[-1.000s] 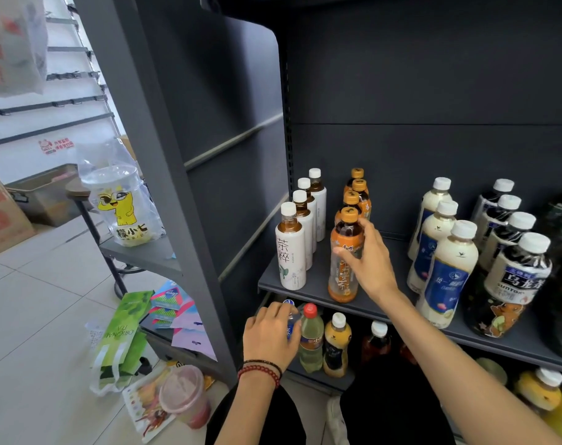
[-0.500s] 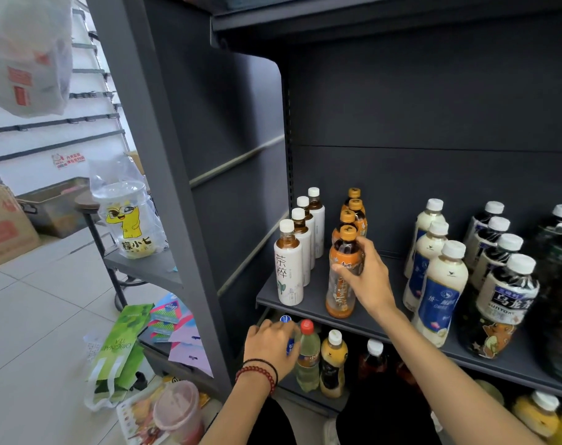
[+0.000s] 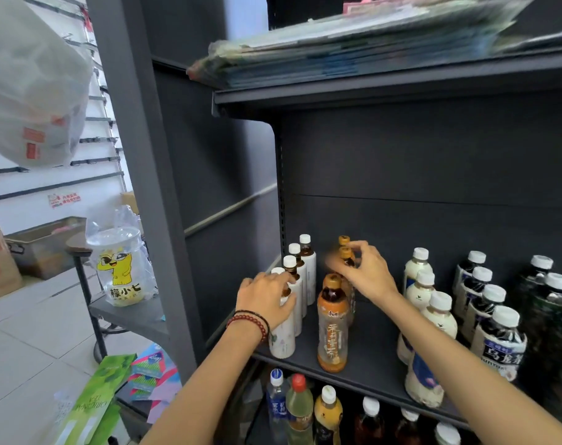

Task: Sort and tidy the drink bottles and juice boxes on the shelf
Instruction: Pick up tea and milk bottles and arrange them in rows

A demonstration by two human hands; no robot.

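Gripping white tea bottle (image 3: 282, 340), left hand (image 3: 266, 298); right fingers (image 3: 364, 252) pinching orange-capped bottle (image 3: 346, 253) neck.

shop | dark metal shelf (image 3: 363, 358) stocked with rows of bottled drinks (image 3: 332, 326) | slatted display wall (image 3: 48, 184)

Over at 9 o'clock, the left hand (image 3: 265, 295) hides the neck of the front white-label bottle (image 3: 282, 338); the right hand (image 3: 367, 274) closes on an orange-capped bottle (image 3: 347, 255), fingertips (image 3: 361, 246) smeared by blur; up at 12 o'clock, the stacked packets (image 3: 353, 49) are blurred past reading; at 3 o'clock the dark bottles (image 3: 549, 303) run off the edge; at 6 o'clock the lower-shelf bottles (image 3: 300, 409) are cut off.
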